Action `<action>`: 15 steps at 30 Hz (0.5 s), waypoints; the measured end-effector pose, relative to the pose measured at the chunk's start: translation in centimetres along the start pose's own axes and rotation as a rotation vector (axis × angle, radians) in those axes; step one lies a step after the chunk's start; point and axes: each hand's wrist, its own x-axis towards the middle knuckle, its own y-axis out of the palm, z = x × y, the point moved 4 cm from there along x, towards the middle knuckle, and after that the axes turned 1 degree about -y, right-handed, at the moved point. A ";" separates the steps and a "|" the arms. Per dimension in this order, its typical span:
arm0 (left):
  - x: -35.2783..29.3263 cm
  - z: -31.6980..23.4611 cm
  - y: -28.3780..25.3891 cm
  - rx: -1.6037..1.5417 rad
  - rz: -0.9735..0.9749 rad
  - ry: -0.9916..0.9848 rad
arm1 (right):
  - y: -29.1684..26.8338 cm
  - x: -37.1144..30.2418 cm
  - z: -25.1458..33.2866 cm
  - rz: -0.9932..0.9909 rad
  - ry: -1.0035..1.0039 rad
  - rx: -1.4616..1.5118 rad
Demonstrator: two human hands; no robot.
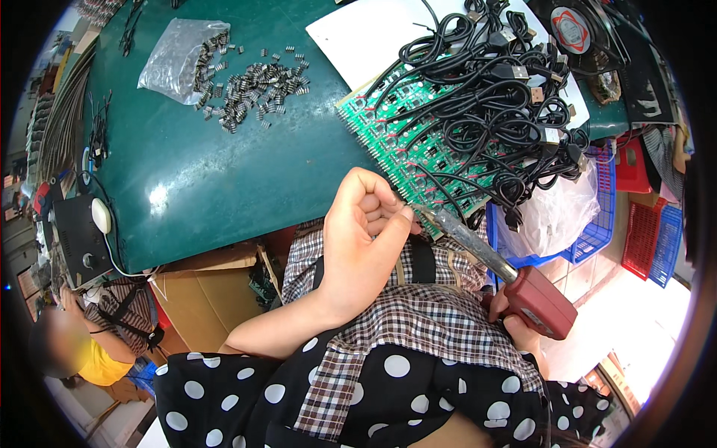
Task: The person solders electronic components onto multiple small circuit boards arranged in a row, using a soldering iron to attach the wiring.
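A green circuit board panel (pixel 403 145) with a row of pins along its near left edge lies at the table's edge. Black USB cables (pixel 478 104) are coiled in a heap over it, their ends reaching down to the board. My left hand (pixel 358 243) is closed in a pinch at the board's near corner; what sits between thumb and forefinger is too small to make out. My right hand (pixel 519 332) grips the dark red handle of a soldering iron (pixel 482 254). The iron's metal barrel slants up leftward, its tip close to my left fingertips.
Small metal connectors (pixel 258 89) lie piled on the green table (pixel 224 179), beside a clear plastic bag (pixel 179 60). A blue basket (pixel 597 224) with a plastic bag stands at right. At left are a black box (pixel 82 239) and another person (pixel 104 351); a cardboard box (pixel 209 299) stands below.
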 end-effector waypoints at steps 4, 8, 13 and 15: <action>0.0 -0.1 0.0 0.001 0.002 0.008 | 0.1 -0.9 -0.1 -0.116 0.027 0.036; 0.0 0.1 0.1 -0.002 0.008 0.010 | 0.1 -0.4 0.9 -0.116 0.035 0.089; 0.0 -0.2 0.0 0.077 0.032 0.005 | -0.2 -0.4 1.3 -0.120 0.074 0.005; 0.0 -0.4 -0.3 0.132 0.036 -0.002 | -0.2 -0.3 1.5 -0.089 0.102 -0.092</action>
